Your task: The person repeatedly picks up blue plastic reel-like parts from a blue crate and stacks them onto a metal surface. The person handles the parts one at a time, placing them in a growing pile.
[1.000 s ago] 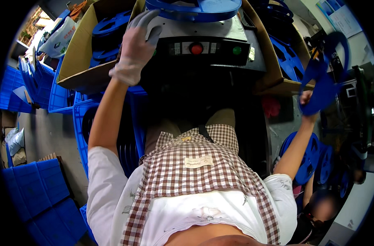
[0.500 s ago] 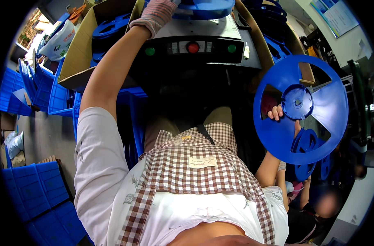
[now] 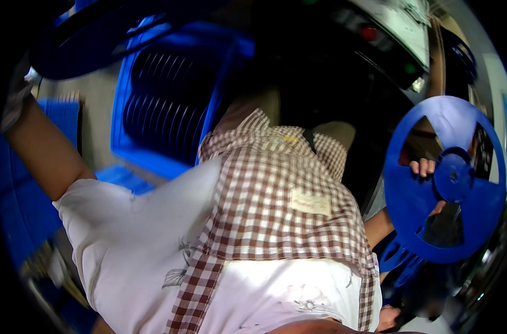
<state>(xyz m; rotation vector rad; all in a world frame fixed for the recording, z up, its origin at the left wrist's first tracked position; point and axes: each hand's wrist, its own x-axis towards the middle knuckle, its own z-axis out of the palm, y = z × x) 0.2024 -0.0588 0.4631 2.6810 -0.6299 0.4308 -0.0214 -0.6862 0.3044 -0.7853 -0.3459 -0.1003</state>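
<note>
Out at the far left, my left hand [image 3: 18, 103] is stretched away, in a striped knit glove, dim and partly smeared. It is closed at the edge of a dark blue plastic reel [image 3: 70, 58], which fills the upper left corner; its fingertips are lost in shadow. On the right, my right hand [image 3: 423, 167] grips a blue reel flange [image 3: 454, 178] by the hub. Bare fingers come through one of the flange's cut-out windows, and the thumb shows below the hub. The flange is held upright with its hub side facing me.
Below the left reel stands a blue crate [image 3: 121, 114] with several dark discs [image 3: 164, 114] on edge. More blue crates [image 3: 33, 200] are at the left. A dark machine panel with a red button [image 3: 368, 32] is upper right. Other blue reels [image 3: 395, 256] hang behind my right forearm.
The view has swung to the left. My left hand has gone from the machine top to the far left, where a blue reel now shows. My right hand keeps its hold on the flange.
</note>
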